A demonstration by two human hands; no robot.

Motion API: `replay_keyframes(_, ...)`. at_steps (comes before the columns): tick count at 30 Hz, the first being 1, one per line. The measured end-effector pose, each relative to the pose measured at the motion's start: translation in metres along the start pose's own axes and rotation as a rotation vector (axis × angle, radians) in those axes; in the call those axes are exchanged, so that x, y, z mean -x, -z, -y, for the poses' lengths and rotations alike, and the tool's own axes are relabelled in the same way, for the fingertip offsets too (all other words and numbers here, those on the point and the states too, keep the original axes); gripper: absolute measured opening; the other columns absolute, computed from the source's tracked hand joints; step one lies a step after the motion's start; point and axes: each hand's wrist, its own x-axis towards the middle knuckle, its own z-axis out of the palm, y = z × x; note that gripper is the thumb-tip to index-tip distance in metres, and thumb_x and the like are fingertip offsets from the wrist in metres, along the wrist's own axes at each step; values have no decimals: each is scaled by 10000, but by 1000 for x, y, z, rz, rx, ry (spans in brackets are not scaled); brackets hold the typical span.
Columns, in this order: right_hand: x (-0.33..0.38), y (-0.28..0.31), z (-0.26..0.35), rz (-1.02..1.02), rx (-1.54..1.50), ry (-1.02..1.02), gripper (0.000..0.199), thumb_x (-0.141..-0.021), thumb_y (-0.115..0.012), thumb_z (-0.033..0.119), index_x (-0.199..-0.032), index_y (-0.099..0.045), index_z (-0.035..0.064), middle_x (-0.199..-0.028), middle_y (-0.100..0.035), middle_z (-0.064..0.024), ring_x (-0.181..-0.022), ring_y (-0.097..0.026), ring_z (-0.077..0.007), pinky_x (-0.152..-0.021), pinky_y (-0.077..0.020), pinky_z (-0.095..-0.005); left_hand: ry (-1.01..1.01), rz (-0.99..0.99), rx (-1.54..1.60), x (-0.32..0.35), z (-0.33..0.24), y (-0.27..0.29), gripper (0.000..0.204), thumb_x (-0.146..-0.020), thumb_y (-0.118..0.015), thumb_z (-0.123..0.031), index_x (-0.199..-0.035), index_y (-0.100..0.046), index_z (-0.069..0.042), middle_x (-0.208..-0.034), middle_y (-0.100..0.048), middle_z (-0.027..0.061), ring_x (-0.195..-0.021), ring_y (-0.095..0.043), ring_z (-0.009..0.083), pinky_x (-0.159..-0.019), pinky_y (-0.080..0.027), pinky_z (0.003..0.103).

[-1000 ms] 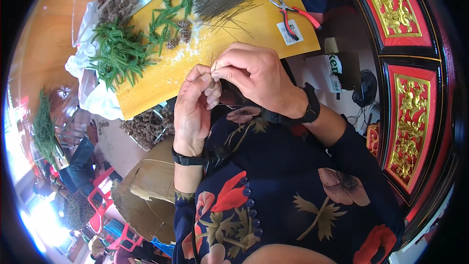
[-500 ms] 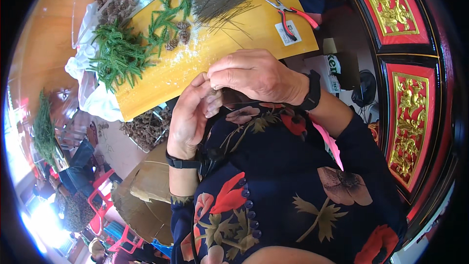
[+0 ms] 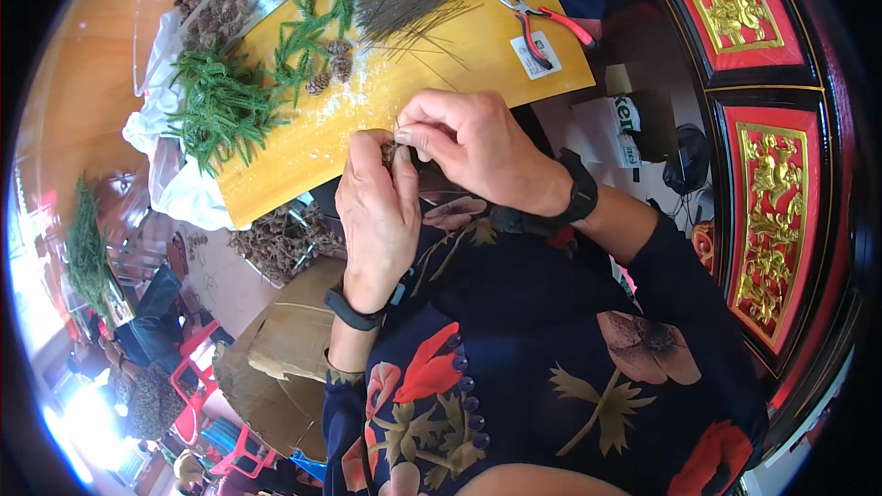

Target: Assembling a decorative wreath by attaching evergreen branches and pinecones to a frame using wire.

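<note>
My left hand (image 3: 375, 211) is closed around a small brown pine cone (image 3: 390, 154), mostly hidden by the fingers. Right against it, my right hand (image 3: 487, 147) pinches thumb and forefinger together at the cone's top; what lies between those fingertips is too small to make out. Both hands are over the near edge of the yellow board (image 3: 450, 69). Beyond them lie a few loose pine cones (image 3: 340, 67), a bundle of thin dark wires (image 3: 409, 5) and red-handled pliers (image 3: 568, 26) on a white card (image 3: 542, 64).
Green artificial pine sprigs (image 3: 220, 110) are heaped at the board's left, beside a white plastic bag (image 3: 184, 188). A clear bin (image 3: 241, 2) holds many pine cones. More brown cones (image 3: 285, 243) sit below the board, near a cardboard box (image 3: 285, 340). Gilded red panels (image 3: 772, 211) stand at right.
My left hand has turned and closed its fingers on the pine cone, shifting slightly right. My right hand keeps its pinch, with its wrist a little lower.
</note>
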Motion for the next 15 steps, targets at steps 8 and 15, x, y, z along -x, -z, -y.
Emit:
replay_keyframes(8,-12,29,-9,84,-37,-6,183,-841,-624,35,-1024,-638,38,-752,-600,-54,-633,-594,-132,-560,-449,-250,480,267,1025,-7,9,8,137,-935,-474,-172,-996,-508,-53,-722,-394,-41,-593,-345,51,-508,-254,195)
replay_keyframes(15,-23,35,-15,295,113,441,179,-762,-702,126,-938,-671,114,-1016,-598,-37,-731,-595,-193,-605,-468,-299,606,378,1196,-9,5,17,116,-935,-460,-161,-968,-498,-57,-691,-344,-57,-584,-305,38,-501,-222,180)
